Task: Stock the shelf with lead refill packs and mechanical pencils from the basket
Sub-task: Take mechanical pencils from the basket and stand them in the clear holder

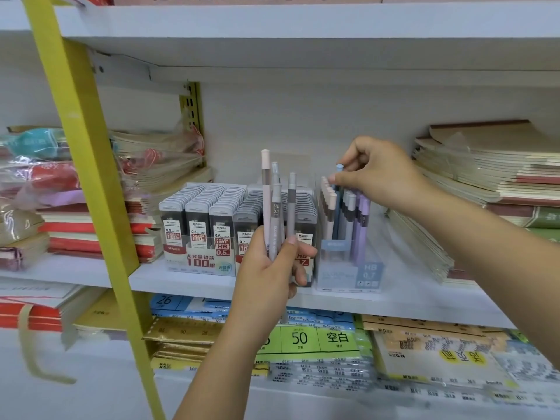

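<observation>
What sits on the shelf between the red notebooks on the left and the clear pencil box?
In the head view, the trays of lead refill packs fill that stretch, partly hidden by the left hand holding three pencils.

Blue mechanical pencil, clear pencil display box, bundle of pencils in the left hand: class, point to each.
Blue mechanical pencil (337, 213): head view, mid barrel.
Clear plastic pencil display box (369, 275): head view, front label panel.
Bundle of pale mechanical pencils (266, 201): head view, pink pencil's barrel, above left hand (266, 268).
</observation>
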A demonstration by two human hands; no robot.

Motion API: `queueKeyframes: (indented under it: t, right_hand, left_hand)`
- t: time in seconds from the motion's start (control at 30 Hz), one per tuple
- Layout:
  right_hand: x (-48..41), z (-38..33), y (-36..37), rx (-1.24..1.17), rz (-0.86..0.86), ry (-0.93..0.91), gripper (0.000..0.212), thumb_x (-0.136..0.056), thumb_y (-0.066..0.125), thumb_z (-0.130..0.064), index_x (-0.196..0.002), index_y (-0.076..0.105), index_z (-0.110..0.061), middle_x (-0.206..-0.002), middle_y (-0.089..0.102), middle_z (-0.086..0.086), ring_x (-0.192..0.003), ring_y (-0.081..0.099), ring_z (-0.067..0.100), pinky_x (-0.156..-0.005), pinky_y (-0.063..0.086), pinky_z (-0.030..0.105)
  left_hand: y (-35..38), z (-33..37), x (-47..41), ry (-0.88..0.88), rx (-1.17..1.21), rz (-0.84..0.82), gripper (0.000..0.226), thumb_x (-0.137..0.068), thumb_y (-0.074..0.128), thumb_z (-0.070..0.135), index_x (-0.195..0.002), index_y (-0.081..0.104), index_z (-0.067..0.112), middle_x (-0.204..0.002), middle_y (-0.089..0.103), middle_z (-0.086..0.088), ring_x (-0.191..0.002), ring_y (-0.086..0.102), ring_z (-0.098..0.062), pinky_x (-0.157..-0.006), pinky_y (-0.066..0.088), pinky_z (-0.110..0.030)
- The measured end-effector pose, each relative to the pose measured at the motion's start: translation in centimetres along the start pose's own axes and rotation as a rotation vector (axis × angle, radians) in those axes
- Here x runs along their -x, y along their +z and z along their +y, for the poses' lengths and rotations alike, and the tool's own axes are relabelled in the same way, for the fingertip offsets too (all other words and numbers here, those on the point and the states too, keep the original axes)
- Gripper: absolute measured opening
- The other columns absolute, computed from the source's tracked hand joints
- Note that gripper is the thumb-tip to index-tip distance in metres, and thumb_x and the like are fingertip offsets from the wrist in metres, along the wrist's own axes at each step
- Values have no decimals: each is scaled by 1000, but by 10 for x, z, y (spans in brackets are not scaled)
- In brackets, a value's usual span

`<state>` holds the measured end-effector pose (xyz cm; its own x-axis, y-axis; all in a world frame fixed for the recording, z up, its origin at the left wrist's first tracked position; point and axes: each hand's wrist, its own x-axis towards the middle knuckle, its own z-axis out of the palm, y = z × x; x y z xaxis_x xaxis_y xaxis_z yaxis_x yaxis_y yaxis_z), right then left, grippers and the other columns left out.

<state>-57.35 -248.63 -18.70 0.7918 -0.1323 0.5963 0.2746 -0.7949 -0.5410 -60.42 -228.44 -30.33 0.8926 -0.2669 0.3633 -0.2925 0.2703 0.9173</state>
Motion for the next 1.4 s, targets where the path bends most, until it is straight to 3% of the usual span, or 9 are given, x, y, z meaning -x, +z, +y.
queueKeyframes:
  t: [0.27,0.47,0.63,0.73,0.83,0.97,1.2,1.3,1.4]
  right_hand:
    - [3,-3,1,119,-9,-29,31,-73,83,-22,-74,53,-30,-70,65,-9,-56,55,-7,-50,35,7]
    - [6,-6,-2,267,-107,1,24,-84,72,-36,-71,68,-17,-71,65,-6,-91,51,18,-69,35,27]
    - [10,-17,-14,211,-114,11,35,-98,53,-34,-65,64,-30,-88,71,6,-103,58,25,-88,45,32]
    - [27,-27,-20,155,18,-64,22,-98,50,-35,-91,71,-32,-92,72,-8,-93,58,8,-74,40,21]
    - [50,-42,-18,-93,-76,-74,12,-93,60,-35,-101,69,-37,-87,72,-16,-79,62,-8,-65,43,4]
    - [60,-55,-10,-408,-169,17,25,-87,70,-25,-112,64,-26,-71,73,-4,-54,60,-1,-51,45,11]
    - [48,-48,-19,-614,37,66,19,-88,65,-3,-96,54,-17,-72,72,6,-57,66,13,-46,48,22]
    - [41,-39,-49,-568,288,-61,24,-88,62,-4,-94,51,-24,-74,68,12,-59,66,16,-46,48,22]
    - [37,-28,-71,-482,354,-111,25,-85,60,-10,-94,50,-30,-72,67,9,-60,65,16,-49,49,25]
  left_hand:
    - [-3,1,0,-9,0,-3,9,-105,49,20,-104,56,24,-89,76,1,-52,53,-8,-45,39,-19]
    - [-4,0,0,-13,-5,-19,7,-105,49,20,-105,55,22,-89,76,2,-52,53,-7,-45,39,-20]
    - [-4,4,3,-33,31,-48,7,-104,50,20,-106,57,20,-91,76,-2,-53,53,-7,-45,37,-20]
    - [-5,7,5,-50,47,-66,8,-103,52,22,-107,59,20,-93,76,-3,-54,53,-9,-45,38,-20]
    - [-5,14,4,-62,54,-107,10,-103,53,23,-110,59,20,-95,76,-5,-55,54,-10,-46,38,-19]
    - [0,25,-3,-54,56,-156,13,-103,54,24,-114,61,28,-96,77,-6,-56,57,-12,-46,39,-20]
    - [3,29,-10,-100,26,-169,18,-101,56,26,-119,59,23,-100,78,-4,-69,71,-15,-46,48,-21]
    - [6,25,-13,-110,22,-116,15,-101,56,23,-114,60,18,-88,77,-2,-49,54,-9,-42,38,-19]
    - [11,20,-17,-125,47,-83,7,-101,55,21,-101,60,16,-71,67,-2,-44,37,-7,-40,28,-18]
